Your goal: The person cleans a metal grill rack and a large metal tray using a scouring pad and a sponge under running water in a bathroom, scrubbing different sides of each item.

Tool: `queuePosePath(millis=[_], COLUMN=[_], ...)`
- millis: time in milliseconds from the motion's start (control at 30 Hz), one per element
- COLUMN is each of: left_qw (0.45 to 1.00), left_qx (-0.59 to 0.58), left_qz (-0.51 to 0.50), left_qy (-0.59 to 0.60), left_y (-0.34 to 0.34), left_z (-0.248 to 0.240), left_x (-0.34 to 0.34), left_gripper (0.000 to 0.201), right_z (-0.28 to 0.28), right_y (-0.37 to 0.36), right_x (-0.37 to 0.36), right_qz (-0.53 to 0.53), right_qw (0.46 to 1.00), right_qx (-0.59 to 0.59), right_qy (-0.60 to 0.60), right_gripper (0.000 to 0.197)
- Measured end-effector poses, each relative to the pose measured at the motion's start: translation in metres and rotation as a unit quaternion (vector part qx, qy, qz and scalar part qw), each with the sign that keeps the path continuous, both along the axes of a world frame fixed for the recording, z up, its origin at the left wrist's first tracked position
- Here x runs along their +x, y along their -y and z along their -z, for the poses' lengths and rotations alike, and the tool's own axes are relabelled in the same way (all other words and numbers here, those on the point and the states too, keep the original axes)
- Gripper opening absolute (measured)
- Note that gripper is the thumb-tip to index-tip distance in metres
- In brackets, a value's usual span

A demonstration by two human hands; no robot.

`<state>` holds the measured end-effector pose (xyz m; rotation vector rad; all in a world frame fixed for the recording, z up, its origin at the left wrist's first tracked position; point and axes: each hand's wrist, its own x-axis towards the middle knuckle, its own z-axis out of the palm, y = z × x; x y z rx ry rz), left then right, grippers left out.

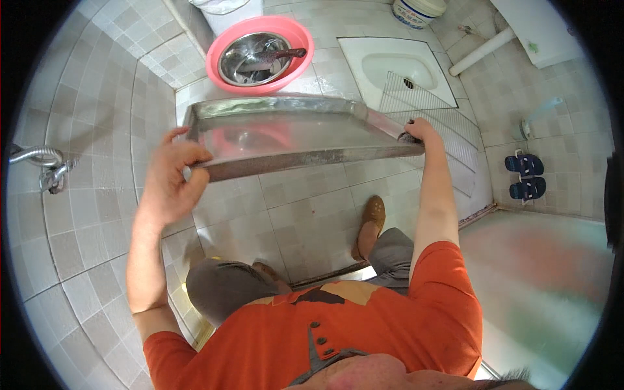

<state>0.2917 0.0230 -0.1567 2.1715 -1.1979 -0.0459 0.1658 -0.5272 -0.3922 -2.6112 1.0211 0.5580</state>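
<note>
A wide, shallow metal tray (pixel 312 158) with raised sides is held up above the floor in front of me. My left hand (pixel 174 175) grips its left end, the thumb near the near corner and the fingers over the side. At the right end, my right hand (pixel 424 132) is closed at the corner. A small dark, rough pad-like thing (pixel 408 138) shows under those fingers; its kind is unclear. The tray's bottom looks wet or shiny and reflects pink.
Beyond the tray, a pink basin (pixel 303 68) holds a steel bowl (pixel 227 60) with a cleaver (pixel 273 58) in it. A wire rack (pixel 448 127) lies partly over the squat toilet (pixel 370 65). A lidded bucket (pixel 416 12) stands farther back. Blue slippers (pixel 525 175) hang at right; a shower tap (pixel 55 174) is at left.
</note>
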Motion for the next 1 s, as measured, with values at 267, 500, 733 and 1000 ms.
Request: queuePosePath(millis=[267, 500, 733, 1000], left_qw=[0.998, 0.978, 0.976, 0.980], left_qx=[-0.039, -0.006, 0.048, 0.055], left_qz=[-0.034, 0.011, 0.085, 0.098], left_qy=[0.039, 0.207, 0.193, 0.161], left_y=[0.044, 0.064, 0.069, 0.065], left_z=[-0.080, -0.126, -0.134, -0.131], left_x=[0.015, 0.001, -0.022, -0.023], left_gripper=[0.017, 0.029, 0.031, 0.031], right_z=[0.002, 0.065, 0.059, 0.071], right_y=[-0.038, -0.090, -0.063, 0.002], right_x=[0.007, -0.010, -0.039, -0.129], right_qz=[-0.106, -0.106, 0.071, -0.114], right_qw=[0.987, 0.959, 0.933, 0.978], right_qx=[0.114, 0.242, 0.349, 0.091], right_qy=[-0.042, 0.104, 0.050, 0.151], right_gripper=[0.049, 0.051, 0.036, 0.012])
